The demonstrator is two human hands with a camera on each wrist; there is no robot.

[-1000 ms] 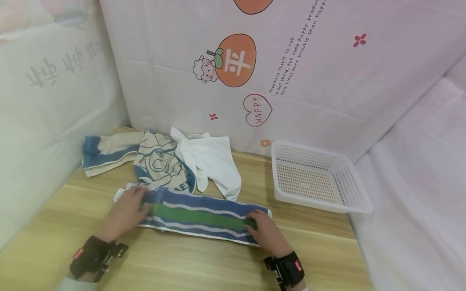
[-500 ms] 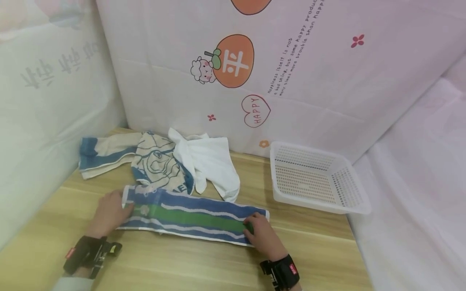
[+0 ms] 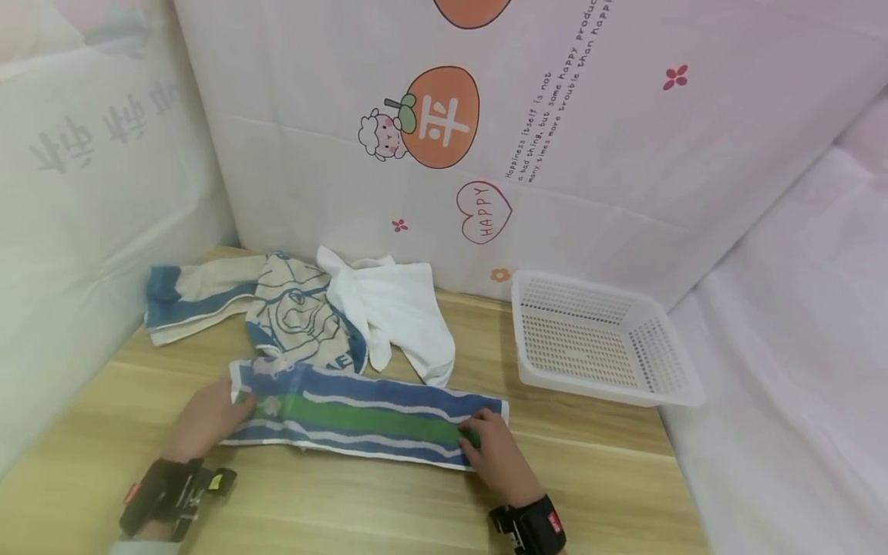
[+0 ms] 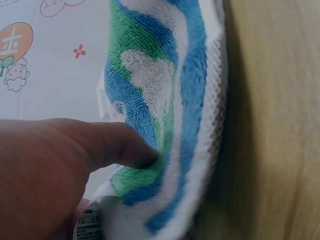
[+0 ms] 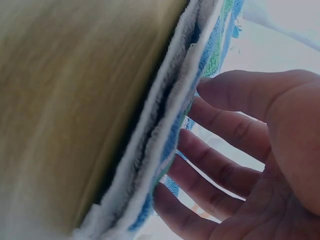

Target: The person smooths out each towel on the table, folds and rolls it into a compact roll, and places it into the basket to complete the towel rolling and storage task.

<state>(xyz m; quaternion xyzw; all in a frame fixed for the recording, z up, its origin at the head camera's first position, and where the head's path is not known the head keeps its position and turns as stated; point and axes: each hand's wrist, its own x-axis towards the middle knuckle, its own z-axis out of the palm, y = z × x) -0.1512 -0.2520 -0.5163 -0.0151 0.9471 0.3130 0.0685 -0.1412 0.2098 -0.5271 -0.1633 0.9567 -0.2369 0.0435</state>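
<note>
A folded towel point(image 3: 375, 420) in blue, green and white stripes lies lengthwise on the wooden table. My left hand point(image 3: 208, 420) holds its left end; in the left wrist view the thumb point(image 4: 125, 145) presses on the top face, while the other fingers are mostly hidden. On the right end, my right hand point(image 3: 496, 447) rests with loosely bent fingers. The right wrist view shows its fingertips point(image 5: 187, 140) and thumb touching the towel's upper face, beside the stacked white edges of the layers. A pale tag point(image 4: 89, 222) shows under the left hand.
Behind the striped towel lie a crumpled beige and blue towel point(image 3: 298, 316) and a white cloth point(image 3: 402, 308). A white perforated plastic basket point(image 3: 590, 385) stands at the back right. Printed white sheets point(image 3: 312, 169) wall in the table point(image 3: 361, 509).
My left hand has slid left off the towel's top to its left end, and that crumpled end now lies flatter and straighter. The right hand has stayed on the right end.
</note>
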